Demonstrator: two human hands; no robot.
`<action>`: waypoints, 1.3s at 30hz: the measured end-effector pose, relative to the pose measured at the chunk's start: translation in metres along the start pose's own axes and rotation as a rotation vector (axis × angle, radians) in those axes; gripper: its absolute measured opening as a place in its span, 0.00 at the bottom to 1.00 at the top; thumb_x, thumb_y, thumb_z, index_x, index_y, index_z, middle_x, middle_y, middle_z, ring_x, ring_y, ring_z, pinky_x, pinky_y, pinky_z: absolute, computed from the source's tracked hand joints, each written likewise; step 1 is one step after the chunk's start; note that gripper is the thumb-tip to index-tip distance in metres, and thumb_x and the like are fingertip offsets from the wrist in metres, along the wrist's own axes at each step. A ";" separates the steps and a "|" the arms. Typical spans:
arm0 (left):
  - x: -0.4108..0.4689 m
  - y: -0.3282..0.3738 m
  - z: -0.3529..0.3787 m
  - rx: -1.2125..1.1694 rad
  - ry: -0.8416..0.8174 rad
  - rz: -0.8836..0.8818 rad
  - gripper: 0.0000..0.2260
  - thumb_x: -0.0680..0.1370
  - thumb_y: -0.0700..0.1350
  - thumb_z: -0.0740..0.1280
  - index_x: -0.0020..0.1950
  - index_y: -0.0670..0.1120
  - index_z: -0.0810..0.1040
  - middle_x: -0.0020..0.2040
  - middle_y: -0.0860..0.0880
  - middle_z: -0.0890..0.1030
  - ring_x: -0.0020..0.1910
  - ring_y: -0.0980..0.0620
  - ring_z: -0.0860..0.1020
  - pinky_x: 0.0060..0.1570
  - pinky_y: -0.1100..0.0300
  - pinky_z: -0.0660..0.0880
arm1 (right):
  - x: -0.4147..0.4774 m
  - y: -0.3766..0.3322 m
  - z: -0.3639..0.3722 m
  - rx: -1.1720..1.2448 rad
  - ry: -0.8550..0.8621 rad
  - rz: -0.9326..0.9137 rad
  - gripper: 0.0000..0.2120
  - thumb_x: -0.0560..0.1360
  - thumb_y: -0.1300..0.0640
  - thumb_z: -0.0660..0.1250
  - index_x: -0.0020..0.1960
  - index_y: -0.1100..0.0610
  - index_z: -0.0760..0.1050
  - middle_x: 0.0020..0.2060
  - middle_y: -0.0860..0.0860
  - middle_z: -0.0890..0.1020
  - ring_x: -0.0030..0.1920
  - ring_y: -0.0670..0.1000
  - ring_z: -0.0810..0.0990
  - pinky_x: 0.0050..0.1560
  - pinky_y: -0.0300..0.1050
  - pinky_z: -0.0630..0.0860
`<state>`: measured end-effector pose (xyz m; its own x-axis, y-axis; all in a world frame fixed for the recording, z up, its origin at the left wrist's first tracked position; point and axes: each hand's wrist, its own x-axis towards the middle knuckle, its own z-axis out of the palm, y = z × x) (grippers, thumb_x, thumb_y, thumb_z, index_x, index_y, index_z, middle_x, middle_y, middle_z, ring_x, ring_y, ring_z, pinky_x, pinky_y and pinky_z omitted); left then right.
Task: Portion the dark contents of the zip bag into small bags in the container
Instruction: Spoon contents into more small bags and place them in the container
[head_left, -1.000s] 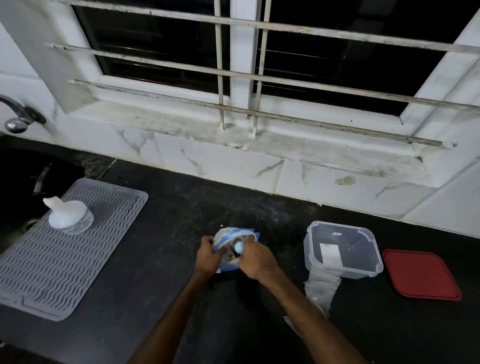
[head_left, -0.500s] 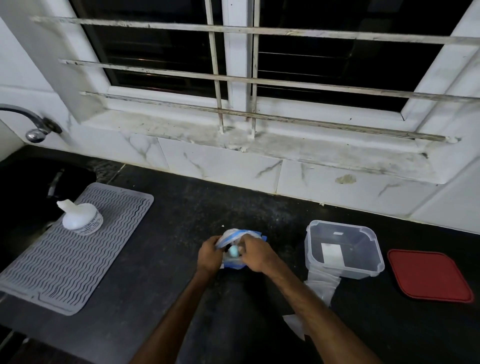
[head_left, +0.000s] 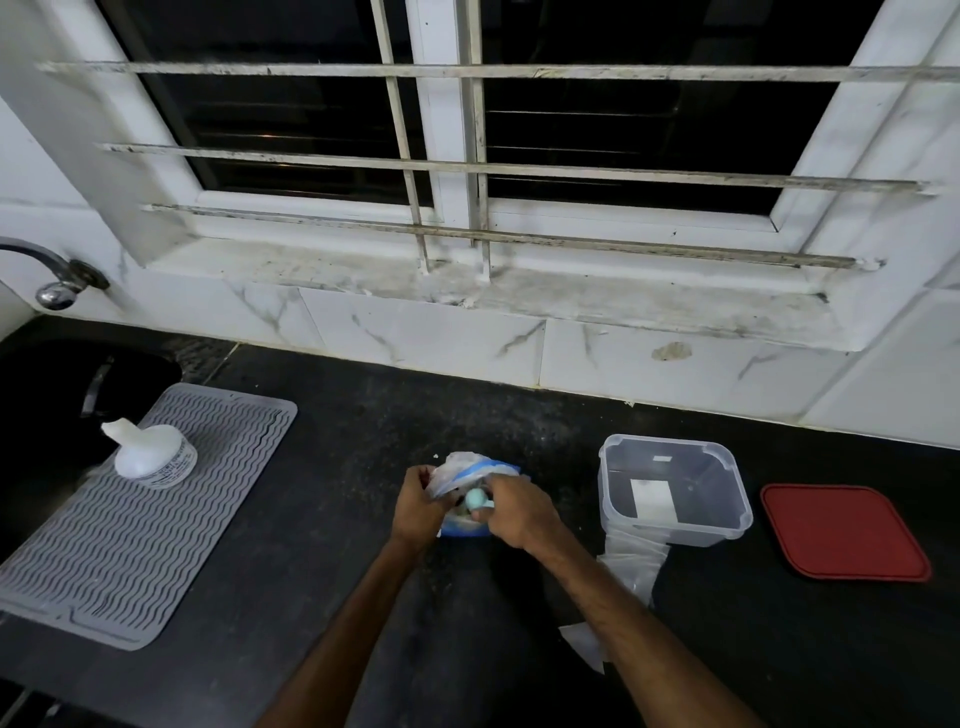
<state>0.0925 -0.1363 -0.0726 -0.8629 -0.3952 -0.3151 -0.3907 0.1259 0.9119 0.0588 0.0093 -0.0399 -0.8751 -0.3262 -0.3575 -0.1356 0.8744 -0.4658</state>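
Note:
A clear zip bag (head_left: 464, 469) with a blue seal strip sits on the black counter, its dark contents mostly hidden by my hands. My left hand (head_left: 415, 506) grips the bag's left edge. My right hand (head_left: 514, 512) holds a small light-blue scoop (head_left: 474, 499) at the bag's mouth. To the right stands an open clear plastic container (head_left: 675, 491) with a white slip inside. Small clear bags (head_left: 631, 564) lie flat in front of it, partly under my right forearm.
A red lid (head_left: 841, 532) lies right of the container. A grey ribbed mat (head_left: 135, 525) at the left carries a white bottle (head_left: 150, 454) lying on it. Beyond it are a dark sink (head_left: 57, 395) and a tap (head_left: 57, 283). A tiled wall and barred window stand behind.
The view has tilted and shifted slightly. My hands stay on the zip bag, with the scoop still at its mouth; the right hand has turned a little.

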 end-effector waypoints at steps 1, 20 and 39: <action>0.000 0.000 -0.001 0.020 -0.003 0.025 0.17 0.72 0.37 0.75 0.55 0.45 0.72 0.50 0.46 0.80 0.49 0.49 0.81 0.49 0.51 0.80 | 0.001 -0.001 -0.002 -0.007 0.017 -0.037 0.21 0.76 0.47 0.67 0.67 0.52 0.72 0.62 0.52 0.78 0.60 0.53 0.77 0.62 0.47 0.71; -0.011 0.003 -0.014 0.374 -0.029 0.201 0.04 0.81 0.40 0.62 0.53 0.47 0.71 0.45 0.52 0.78 0.41 0.60 0.78 0.35 0.74 0.71 | -0.003 0.003 -0.002 -0.193 0.021 -0.054 0.19 0.81 0.44 0.56 0.65 0.53 0.72 0.56 0.54 0.81 0.55 0.54 0.79 0.55 0.50 0.73; -0.011 0.014 -0.007 0.272 0.185 0.246 0.16 0.75 0.30 0.65 0.58 0.43 0.81 0.53 0.48 0.81 0.52 0.53 0.80 0.50 0.64 0.76 | -0.006 -0.006 -0.006 -0.470 -0.003 -0.073 0.16 0.81 0.50 0.59 0.66 0.52 0.74 0.55 0.53 0.80 0.53 0.53 0.80 0.50 0.47 0.75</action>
<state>0.0985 -0.1371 -0.0545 -0.8786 -0.4770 -0.0215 -0.2720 0.4631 0.8435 0.0620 0.0086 -0.0298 -0.8541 -0.3936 -0.3399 -0.3932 0.9165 -0.0734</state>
